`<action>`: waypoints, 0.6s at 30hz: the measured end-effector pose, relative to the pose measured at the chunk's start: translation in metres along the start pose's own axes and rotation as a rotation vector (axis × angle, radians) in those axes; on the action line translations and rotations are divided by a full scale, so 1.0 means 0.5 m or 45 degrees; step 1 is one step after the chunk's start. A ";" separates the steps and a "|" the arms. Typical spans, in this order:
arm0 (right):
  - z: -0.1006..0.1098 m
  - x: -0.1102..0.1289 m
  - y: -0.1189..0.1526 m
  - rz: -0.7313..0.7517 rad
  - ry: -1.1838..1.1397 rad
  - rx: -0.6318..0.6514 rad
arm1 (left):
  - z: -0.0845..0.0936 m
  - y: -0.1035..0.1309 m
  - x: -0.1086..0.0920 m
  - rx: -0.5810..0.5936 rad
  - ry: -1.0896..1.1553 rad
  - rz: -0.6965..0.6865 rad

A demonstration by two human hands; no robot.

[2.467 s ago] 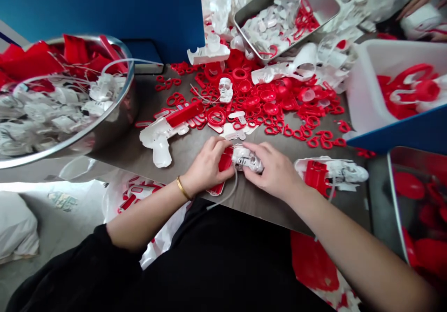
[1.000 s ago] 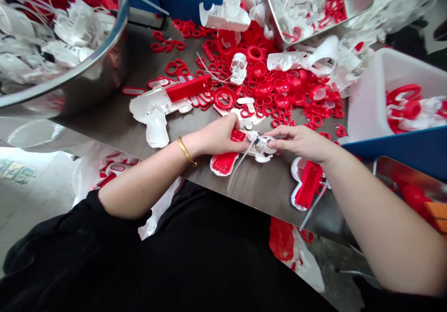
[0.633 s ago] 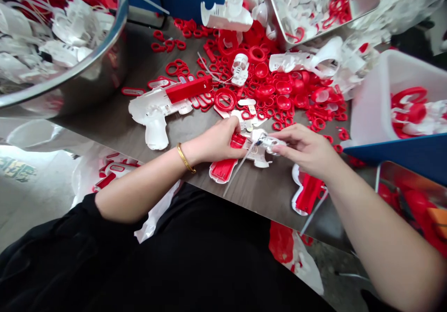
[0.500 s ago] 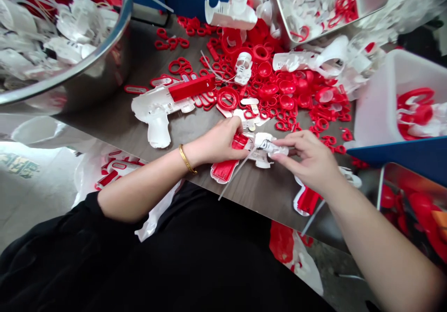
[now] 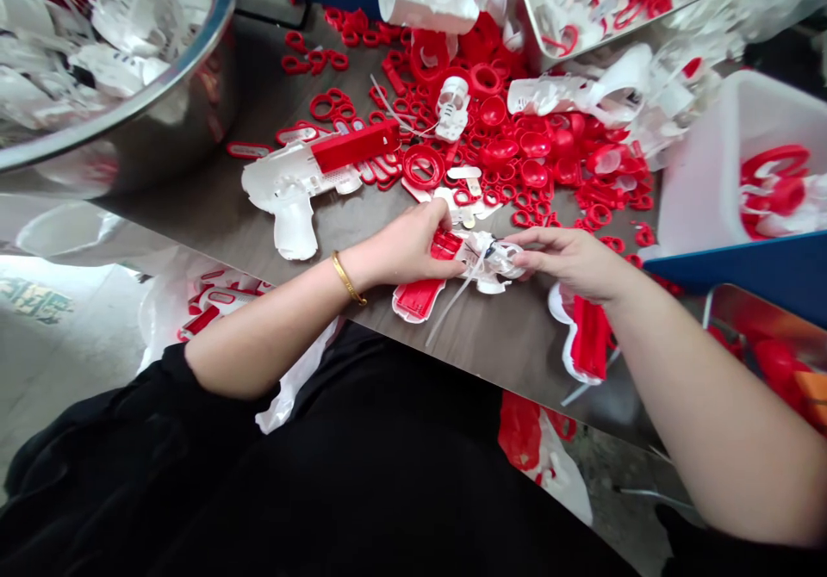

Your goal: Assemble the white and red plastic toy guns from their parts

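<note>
My left hand is closed on a gun-shaped plastic shell half, white with a red handle lining, near the table's front edge. At the shell's right end, my right hand pinches a small white and clear plastic part with dark wires. That part lies against the shell; whether it is seated cannot be told. A thin pale tube runs from it toward the table edge. Below my right hand rests another red and white shell piece. A white gun-shaped shell with a red block lies to the left.
Small red plastic parts are heaped at the table's middle back. A large steel bowl of white parts stands at left. Metal tray and translucent bin stand at the right, with a blue bin edge below.
The small white part has turned and come down onto the right end of the shell. My right hand has shifted slightly up. The view has tilted a little.
</note>
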State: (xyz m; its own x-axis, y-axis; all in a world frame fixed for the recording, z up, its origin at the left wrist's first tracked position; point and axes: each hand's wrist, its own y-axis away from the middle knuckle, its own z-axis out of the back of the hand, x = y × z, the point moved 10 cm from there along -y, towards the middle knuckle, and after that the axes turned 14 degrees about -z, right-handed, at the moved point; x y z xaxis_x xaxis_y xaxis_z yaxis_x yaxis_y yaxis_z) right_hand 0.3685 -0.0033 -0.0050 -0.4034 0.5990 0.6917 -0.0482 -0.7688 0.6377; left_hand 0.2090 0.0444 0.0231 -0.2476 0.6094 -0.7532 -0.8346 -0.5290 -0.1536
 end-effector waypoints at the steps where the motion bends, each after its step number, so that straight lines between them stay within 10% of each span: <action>1: 0.001 0.000 -0.001 -0.012 -0.004 0.004 | 0.000 0.000 0.001 -0.006 -0.003 0.000; 13: 0.008 0.018 -0.006 0.062 0.243 -0.065 | 0.005 -0.013 0.012 0.060 -0.011 0.108; 18: -0.021 0.065 0.064 0.321 0.609 -0.423 | -0.005 0.000 0.004 0.034 -0.057 0.007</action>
State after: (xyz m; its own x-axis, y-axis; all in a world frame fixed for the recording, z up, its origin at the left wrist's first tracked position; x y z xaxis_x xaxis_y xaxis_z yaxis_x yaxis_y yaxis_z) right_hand 0.3441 -0.0107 0.0343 -0.7993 0.2830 0.5302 -0.1482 -0.9478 0.2824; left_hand 0.2095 0.0440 0.0199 -0.2736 0.6328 -0.7244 -0.8461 -0.5166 -0.1317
